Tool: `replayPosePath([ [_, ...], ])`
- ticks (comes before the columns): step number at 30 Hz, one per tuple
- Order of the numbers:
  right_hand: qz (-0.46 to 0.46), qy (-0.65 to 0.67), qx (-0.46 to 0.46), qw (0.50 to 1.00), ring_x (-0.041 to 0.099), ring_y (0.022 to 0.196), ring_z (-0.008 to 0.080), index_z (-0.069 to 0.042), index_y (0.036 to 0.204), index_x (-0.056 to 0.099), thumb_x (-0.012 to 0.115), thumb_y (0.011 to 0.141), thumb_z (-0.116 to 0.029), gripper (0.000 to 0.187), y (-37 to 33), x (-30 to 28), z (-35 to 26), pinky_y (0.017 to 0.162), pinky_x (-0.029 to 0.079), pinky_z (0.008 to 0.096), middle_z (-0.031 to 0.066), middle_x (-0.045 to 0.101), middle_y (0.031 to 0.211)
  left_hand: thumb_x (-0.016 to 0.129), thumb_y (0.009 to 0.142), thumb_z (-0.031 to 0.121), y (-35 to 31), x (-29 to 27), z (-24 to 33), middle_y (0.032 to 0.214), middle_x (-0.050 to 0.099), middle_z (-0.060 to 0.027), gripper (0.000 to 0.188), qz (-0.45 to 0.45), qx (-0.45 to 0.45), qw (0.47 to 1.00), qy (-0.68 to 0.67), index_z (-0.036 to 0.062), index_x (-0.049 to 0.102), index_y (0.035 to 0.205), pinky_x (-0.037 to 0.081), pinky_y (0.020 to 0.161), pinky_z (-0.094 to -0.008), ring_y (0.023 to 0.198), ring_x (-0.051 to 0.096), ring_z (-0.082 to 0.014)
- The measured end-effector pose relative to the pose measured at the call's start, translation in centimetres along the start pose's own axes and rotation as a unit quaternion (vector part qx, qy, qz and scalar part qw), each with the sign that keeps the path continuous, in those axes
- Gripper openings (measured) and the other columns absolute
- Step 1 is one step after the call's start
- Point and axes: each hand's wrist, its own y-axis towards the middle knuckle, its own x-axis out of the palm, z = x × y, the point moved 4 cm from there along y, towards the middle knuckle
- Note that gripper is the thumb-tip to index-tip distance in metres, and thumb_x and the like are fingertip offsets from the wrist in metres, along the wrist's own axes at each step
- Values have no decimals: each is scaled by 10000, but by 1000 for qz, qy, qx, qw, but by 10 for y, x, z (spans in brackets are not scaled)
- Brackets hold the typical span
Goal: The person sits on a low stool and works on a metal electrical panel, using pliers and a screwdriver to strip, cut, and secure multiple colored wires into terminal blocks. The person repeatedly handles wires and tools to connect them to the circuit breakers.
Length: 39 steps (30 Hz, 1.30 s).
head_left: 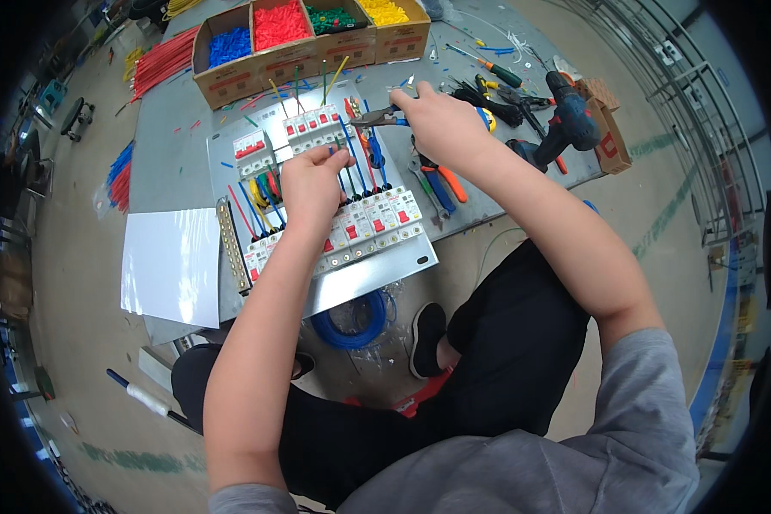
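Note:
On the metal mounting plate [364, 274] sits a near row of white circuit breakers [379, 226] with red switches, and blue, red and green wires rise from it. My left hand [310, 190] is closed over this row, its thumb and fingertips pinching a thin wire whose colour I cannot make out. Just to the right, my right hand [437, 127] grips a pair of pliers [377, 117]. The pliers' jaws point left, close to an upright blue wire [356, 147]. Behind stands another row of breakers [311, 124].
Cardboard bins [287, 64] of coloured caps line the table's far edge. At right lie a cordless drill [565, 124], screwdrivers [499, 72] and orange-blue handled pliers [447, 182]. White sheets [171, 267] lie at left. A blue wire coil [351, 321] rests below.

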Motion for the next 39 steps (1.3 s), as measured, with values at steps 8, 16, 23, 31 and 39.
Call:
replayPosePath([
  [8,-22,-10,2,1000,741,1085,372,-124,1442,537,689,873,-7,601,0,7,-27,848,625,471,208,634,1288,721,1002,120,-1,-4,-1,938,814,-56,225,9,8,1000,-21,-13,806,1163,468,503,-270,557,570,-81],
  [16,-10,-24,-26,999,749,1066,382,-76,1383,555,681,905,-48,495,-3,3,-30,841,633,469,226,654,1247,761,971,156,6,-1,-9,844,814,-61,228,26,12,999,-31,16,836,1134,474,541,-311,537,591,-106],
  [23,-15,-26,-24,999,746,1058,382,-66,1338,567,668,918,-65,431,-6,-3,-37,819,635,471,222,652,1206,765,959,182,10,-2,-14,704,737,-49,184,20,17,1000,-1,48,867,1035,448,599,-332,574,569,-110],
  [31,197,-142,-130,961,721,996,298,-79,1178,648,682,907,-121,277,-7,-7,-41,847,588,433,152,667,1154,726,994,110,6,-4,-9,863,784,-30,169,5,10,1000,26,14,832,1083,425,493,-273,533,511,-72],
  [39,105,-73,-116,985,735,961,318,-81,1087,653,711,912,-200,220,6,18,-17,821,572,448,104,716,981,769,947,174,5,-2,-7,716,744,-55,175,26,24,999,17,38,863,1002,458,585,-328,567,585,-116],
])
